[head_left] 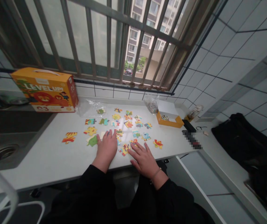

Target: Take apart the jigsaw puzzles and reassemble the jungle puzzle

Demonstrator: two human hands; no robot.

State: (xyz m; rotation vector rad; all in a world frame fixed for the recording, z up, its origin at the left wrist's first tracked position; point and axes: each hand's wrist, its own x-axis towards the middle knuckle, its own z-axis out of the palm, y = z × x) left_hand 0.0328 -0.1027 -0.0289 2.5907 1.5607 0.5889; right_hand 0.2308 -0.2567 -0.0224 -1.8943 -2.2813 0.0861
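L hand (pixel 106 147) flat on puzzle pieces (pixel 119 126), R hand (pixel 144 158) too, fingers spread, holding nothing

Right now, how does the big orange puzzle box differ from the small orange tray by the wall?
The big orange puzzle box is closed, printed with pictures and lettering, and stands at the counter's left end by the sink. The small orange tray is open, plain-sided, holds a few pieces, and lies flat at the right end. The box is clearly larger. Both are orange cardboard on the white counter.
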